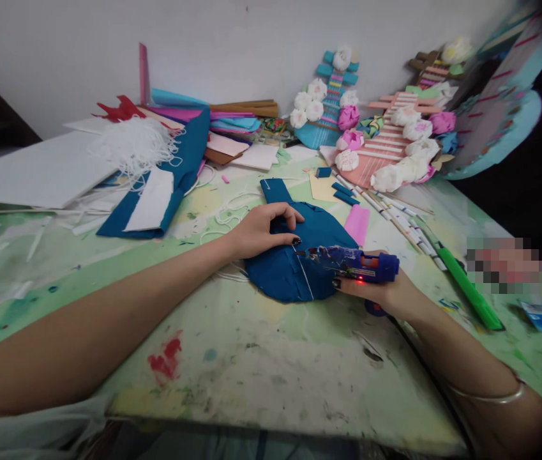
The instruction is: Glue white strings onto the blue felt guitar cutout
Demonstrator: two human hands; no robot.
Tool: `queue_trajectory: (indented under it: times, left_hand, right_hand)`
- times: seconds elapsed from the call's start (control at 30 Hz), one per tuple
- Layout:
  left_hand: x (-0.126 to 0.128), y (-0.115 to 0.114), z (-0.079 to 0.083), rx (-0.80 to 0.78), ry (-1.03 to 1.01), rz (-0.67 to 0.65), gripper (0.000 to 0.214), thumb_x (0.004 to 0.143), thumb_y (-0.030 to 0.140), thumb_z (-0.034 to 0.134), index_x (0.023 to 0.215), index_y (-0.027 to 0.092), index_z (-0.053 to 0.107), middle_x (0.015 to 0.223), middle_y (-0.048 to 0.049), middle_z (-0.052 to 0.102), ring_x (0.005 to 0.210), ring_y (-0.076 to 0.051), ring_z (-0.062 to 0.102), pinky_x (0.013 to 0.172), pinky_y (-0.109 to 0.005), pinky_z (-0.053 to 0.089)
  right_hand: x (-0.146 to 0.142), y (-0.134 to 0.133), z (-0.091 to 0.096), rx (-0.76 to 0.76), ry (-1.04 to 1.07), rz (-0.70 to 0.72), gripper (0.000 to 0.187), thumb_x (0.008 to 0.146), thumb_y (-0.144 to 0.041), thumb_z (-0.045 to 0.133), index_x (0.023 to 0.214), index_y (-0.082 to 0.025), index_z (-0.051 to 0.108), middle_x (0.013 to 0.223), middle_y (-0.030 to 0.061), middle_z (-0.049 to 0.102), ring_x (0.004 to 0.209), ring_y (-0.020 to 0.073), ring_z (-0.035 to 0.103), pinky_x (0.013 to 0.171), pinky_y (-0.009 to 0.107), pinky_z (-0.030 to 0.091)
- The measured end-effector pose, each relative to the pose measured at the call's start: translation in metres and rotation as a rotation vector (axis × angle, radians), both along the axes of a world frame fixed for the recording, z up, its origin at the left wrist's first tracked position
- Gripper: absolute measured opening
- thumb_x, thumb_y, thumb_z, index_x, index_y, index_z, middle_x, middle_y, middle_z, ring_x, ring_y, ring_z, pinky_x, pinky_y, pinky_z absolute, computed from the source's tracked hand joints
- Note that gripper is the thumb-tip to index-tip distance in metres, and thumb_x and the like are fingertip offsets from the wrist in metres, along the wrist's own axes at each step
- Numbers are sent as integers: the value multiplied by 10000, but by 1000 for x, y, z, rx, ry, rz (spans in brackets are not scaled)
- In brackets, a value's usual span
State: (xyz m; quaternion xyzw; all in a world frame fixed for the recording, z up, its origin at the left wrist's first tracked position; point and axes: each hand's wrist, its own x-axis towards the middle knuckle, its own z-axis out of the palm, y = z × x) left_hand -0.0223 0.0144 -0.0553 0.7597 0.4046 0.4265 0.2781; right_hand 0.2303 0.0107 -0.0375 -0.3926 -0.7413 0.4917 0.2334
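A flat, rounded piece covered in dark blue paper (pixel 321 223), with a short neck, lies on the table in front of me. A thin white string (pixel 305 278) crosses its lower part. My left hand (pixel 268 229) rests on the piece, fingers bent and apart from the thumb, whose tip is at the string's upper end. From the right, my right hand (pixel 385 294) is closed around a blue hot glue gun (pixel 378 267) with a red light lit. The gun's nozzle points left, close above the string and near my left thumb.
Behind stand a blue paper guitar (pixel 321 135) and a pink one (pixel 380 160) with paper flowers. Striped sticks (pixel 395 220) and a green cutter knife (pixel 472 291) lie right. White yarn (pixel 131 144), white boards (pixel 36 169) and coloured paper are left. A cord runs beneath my right forearm.
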Motion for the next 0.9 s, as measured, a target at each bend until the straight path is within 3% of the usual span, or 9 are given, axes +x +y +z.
queue_trajectory:
  times: [0.23, 0.47, 0.63, 0.9]
  left_hand:
    - [0, -1, 1, -4, 4, 4, 132, 752, 216, 650, 804, 175, 536, 1094, -91, 647, 1030, -194, 602, 936, -400, 443]
    - [0, -1, 0, -13, -23, -6, 130, 755, 199, 649, 809, 167, 534, 1100, -100, 646, 1038, -195, 600, 935, -399, 441]
    - [0, 0, -1, -13, -32, -10, 135, 752, 207, 652, 810, 168, 537, 1097, -97, 647, 1038, -200, 600, 931, -398, 440]
    - [-1, 0, -1, -24, -34, -6, 140, 749, 209, 658, 807, 163, 540, 1099, -105, 646, 1040, -206, 599, 936, -397, 434]
  right_hand:
    - [3, 2, -1, 13, 22, 9, 156, 670, -333, 728, 677, -204, 641, 565, -9, 576, 665, 204, 586, 591, 303, 461]
    - [1, 2, 1, -20, 35, -13, 193, 616, -288, 757, 736, -163, 671, 586, -18, 590, 529, 127, 504, 512, 262, 424]
    - [3, 2, 2, -22, 20, 26, 194, 634, -307, 751, 724, -160, 662, 644, 1, 623, 567, 131, 520, 554, 269, 439]
    - [8, 1, 4, -43, -67, -58, 222, 558, -321, 766, 614, -178, 606, 553, -18, 564, 510, 122, 485, 488, 258, 394]
